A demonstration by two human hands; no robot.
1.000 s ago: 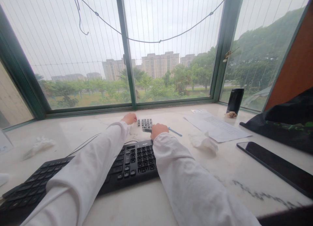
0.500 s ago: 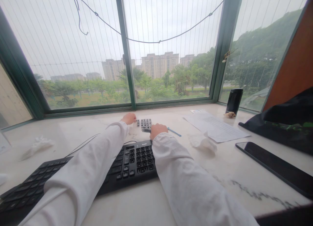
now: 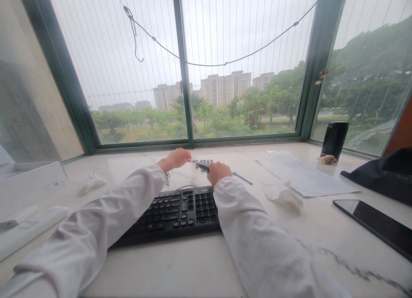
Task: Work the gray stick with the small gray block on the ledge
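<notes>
My left hand (image 3: 175,159) is above the counter behind the keyboard, fingers pinched together beside a group of small grey keycaps (image 3: 207,161). Whatever the pinch holds is too small to make out. My right hand (image 3: 219,173) is closed around a dark slim tool (image 3: 202,165), whose end points left over the keycaps; its exact kind does not show. Below both hands lies a black keyboard (image 3: 170,210). Its number pad (image 3: 205,207) shows bare square sockets, and my left sleeve covers its left part. A thin blue stick (image 3: 243,177) rests right of my right hand.
To the right are crumpled tissue (image 3: 286,197), printed paper (image 3: 305,177), a phone (image 3: 373,227), a black can (image 3: 334,140) and a black bag (image 3: 383,173). A white box (image 3: 35,184) and another tissue (image 3: 92,183) lie left. Windows (image 3: 241,109) border the counter's back.
The view has turned left, so the scene sits farther right and the white box shows. My left arm has swung outward, uncovering more keyboard. The right hand still grips the dark tool.
</notes>
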